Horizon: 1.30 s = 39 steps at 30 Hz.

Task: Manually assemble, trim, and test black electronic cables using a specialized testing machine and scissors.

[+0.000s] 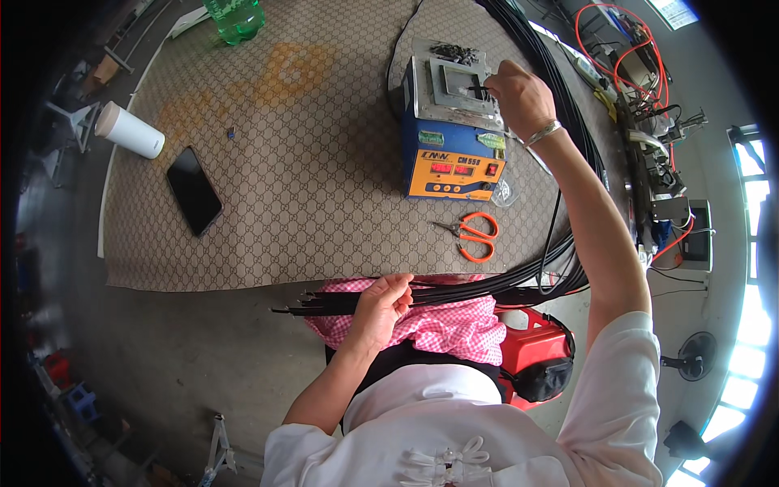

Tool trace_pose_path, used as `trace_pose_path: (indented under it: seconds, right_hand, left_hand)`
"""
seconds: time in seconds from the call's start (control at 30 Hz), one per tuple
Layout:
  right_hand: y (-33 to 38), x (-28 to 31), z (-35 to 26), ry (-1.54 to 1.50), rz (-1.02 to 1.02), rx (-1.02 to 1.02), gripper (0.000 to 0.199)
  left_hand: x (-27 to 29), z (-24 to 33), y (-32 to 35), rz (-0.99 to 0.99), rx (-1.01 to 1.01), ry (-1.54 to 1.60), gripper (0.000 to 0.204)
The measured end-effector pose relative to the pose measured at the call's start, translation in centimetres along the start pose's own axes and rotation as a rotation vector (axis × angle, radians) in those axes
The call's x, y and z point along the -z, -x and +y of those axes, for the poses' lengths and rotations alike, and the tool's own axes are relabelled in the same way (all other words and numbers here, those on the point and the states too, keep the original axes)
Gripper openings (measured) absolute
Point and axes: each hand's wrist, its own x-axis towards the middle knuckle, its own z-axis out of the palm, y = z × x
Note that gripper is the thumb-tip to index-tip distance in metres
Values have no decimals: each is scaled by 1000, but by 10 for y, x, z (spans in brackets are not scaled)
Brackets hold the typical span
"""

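Observation:
My left hand [381, 304] is closed around a bundle of black cables [454, 292] lying across a pink checked cloth [442, 325] on my lap. The cable ends stick out to the left of the fist. My right hand [519, 97] reaches over a blue and orange bench unit [446, 154] and pinches the end of one thin black cable [554, 227] against the unit's metal top plate [458, 85]. A silver bracelet sits on that wrist.
Orange-handled scissors [475, 235] lie on the patterned table mat [308, 178] in front of the unit. A black phone [195, 191], a white cup [130, 130] and a green bottle [235, 18] are to the left. More black cables run along the right table edge; red wires and gear stand beyond.

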Motion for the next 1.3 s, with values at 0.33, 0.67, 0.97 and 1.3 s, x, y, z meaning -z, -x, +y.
trace_pose_path:
  seconds: [0.33, 0.67, 0.97, 1.3]
  right_hand:
    - [-3, 8, 0, -31, -29, -14, 12]
    - [-7, 13, -1, 7, -147, -30, 14]
    - [-7, 11, -6, 13, -187, -46, 13]
    - [-17, 21, 5, 106, -180, 50, 20]
  left_hand:
    - [0, 2, -1, 7, 13, 13, 13]
    - [2, 1, -2, -3, 17, 21, 14]
    - [2, 2, -3, 3, 20, 20, 13]
    - [4, 2, -4, 1, 37, 30, 14]
